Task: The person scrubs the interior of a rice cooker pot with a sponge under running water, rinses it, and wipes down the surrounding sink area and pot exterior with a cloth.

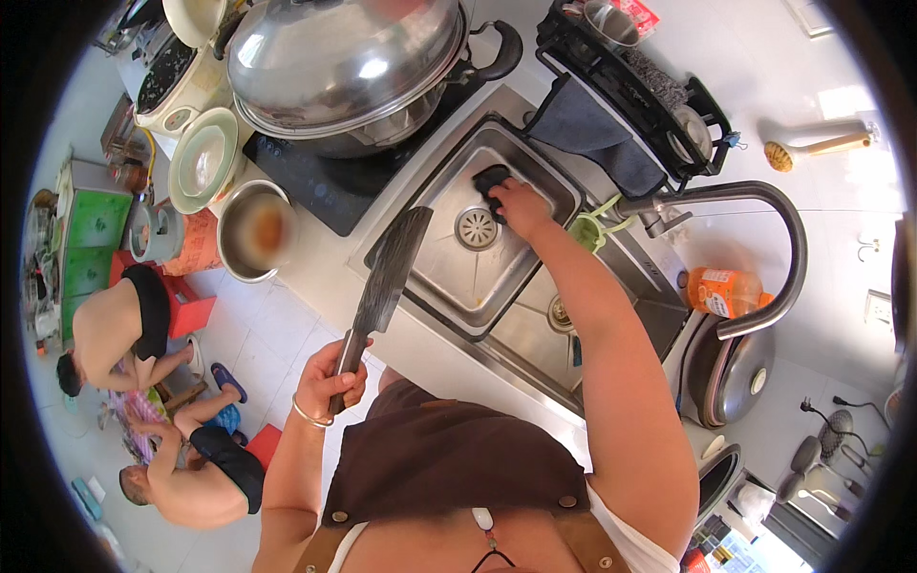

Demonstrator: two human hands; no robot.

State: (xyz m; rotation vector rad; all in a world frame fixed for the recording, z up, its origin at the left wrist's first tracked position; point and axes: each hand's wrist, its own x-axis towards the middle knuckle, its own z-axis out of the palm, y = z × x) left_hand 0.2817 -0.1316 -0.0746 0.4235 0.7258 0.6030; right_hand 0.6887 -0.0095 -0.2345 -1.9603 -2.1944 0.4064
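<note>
My left hand (330, 380) is wrapped around the dark handle of a broad kitchen knife (392, 272). Its wide blade looks wet and points up past the sink's near-left edge. Over the steel sink basin (441, 272), my right hand (522, 205) grips a small black cloth or sponge (491, 179); which of the two I cannot tell. That black piece lies against the basin bottom, just beyond the round drain strainer (477, 228). A light green plastic strainer (588, 232) sits beside my right forearm, at the basin's right edge.
A large lidded steel wok (353, 72) stands on a black cooktop (310, 191). Left of it are a steel pot (256, 231) and stacked bowls (204, 160). The curved faucet (778, 205) and an orange bottle (726, 291) are at right. Two people sit low at far left.
</note>
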